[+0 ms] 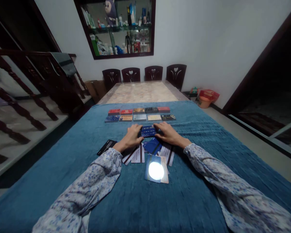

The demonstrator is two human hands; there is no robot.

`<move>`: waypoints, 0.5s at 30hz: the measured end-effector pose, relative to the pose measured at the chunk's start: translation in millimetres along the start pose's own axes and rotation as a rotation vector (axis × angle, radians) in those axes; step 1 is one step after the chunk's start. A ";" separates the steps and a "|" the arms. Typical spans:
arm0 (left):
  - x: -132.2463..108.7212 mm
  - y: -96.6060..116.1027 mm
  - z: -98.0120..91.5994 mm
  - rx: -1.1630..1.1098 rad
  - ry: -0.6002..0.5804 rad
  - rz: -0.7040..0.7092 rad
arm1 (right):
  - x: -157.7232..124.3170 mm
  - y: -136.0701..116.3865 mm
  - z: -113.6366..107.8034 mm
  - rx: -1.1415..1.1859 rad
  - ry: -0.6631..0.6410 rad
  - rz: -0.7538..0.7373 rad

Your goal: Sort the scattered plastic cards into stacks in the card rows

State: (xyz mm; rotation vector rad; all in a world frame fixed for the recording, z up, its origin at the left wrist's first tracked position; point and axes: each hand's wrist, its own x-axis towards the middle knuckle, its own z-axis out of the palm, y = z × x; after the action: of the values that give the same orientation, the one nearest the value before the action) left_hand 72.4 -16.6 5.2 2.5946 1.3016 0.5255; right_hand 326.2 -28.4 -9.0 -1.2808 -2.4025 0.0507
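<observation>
Between my two hands is a stack of dark blue cards (148, 131) with pale print on top. My left hand (131, 136) grips its left side, thumb at the near corner and fingers at the far one. On the opposite side my right hand (168, 133) holds the stack the same way. Loose cards lie nearer to me: a plain blue card (153, 145), white cards with dark stripes (138, 154), and a blue-and-cream pair (149, 161) with bright glare. A black card (106, 147) lies left of my left wrist, partly covered by it.
Beyond my hands, two rows of card stacks (139, 117) sit on the blue cloth (87, 168). The bare tabletop (140, 91), several dark chairs (154, 72) and a wall cabinet (121, 55) are farther back. A stair railing (16, 81) stands left; an orange bin (204, 101) is right.
</observation>
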 end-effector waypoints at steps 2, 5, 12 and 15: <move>0.3 0.2 -0.3 0.016 0.009 0.004 | 0.3 -0.8 -1.6 0.015 0.007 -0.009; 0.2 0.6 -1.1 0.042 0.018 0.025 | 1.1 -0.3 -2.2 0.045 0.025 -0.023; -1.2 1.6 -5.3 0.049 0.012 0.019 | 3.2 2.4 -1.6 0.073 0.027 -0.018; -1.8 3.5 -8.3 0.051 -0.009 0.014 | 4.2 1.9 -1.6 0.062 0.023 -0.005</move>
State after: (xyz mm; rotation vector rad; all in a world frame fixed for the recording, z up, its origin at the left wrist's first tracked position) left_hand 70.6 -20.0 13.5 2.6459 1.3124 0.4881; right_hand 326.2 -24.2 -6.5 -1.2411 -2.3659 0.1077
